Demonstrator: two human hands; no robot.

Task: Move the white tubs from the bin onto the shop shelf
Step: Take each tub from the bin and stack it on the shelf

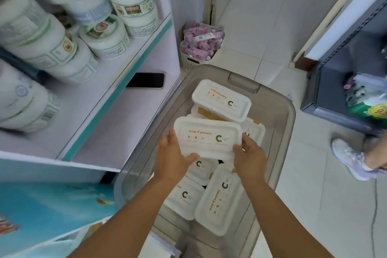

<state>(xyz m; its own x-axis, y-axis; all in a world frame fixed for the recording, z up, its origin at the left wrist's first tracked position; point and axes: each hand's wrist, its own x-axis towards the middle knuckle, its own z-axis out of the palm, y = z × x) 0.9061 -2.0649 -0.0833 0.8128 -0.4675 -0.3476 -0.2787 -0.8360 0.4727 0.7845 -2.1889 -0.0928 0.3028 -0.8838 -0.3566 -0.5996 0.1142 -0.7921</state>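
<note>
Both forearms are seen reaching forward and down from the bottom edge into the grey bin (pixel 290 115) on the tiled floor. The left hand (pixel 170 158) is set on the left end of a white tub (pixel 207 139), thumb hooked under the near edge, fingers laid along the side: the grip is closed on the tub. The right hand (pixel 250 156) is placed on the tub's right end, thumb over the lid rim, fingers curled round the far corner, grip likewise closed on it. The tub is held level, lid up, above the other tubs in the bin. Nearer in the bin, a tilted tub (pixel 219 199) is seen under the right wrist, with a flat tub (pixel 184 195) just left of it. Beyond the held tub, a further tub (pixel 222 100) is stacked on top of others. To the left, the shop shelf (pixel 117 88) is seen, with a black phone (pixel 146 80) lying near its edge and round white jars (pixel 104 35) stacked behind it, blurred. Farther off, a white basket (pixel 191 62) of pink packets stands on the floor. At right, a white shoe (pixel 349 159) is seen
</note>
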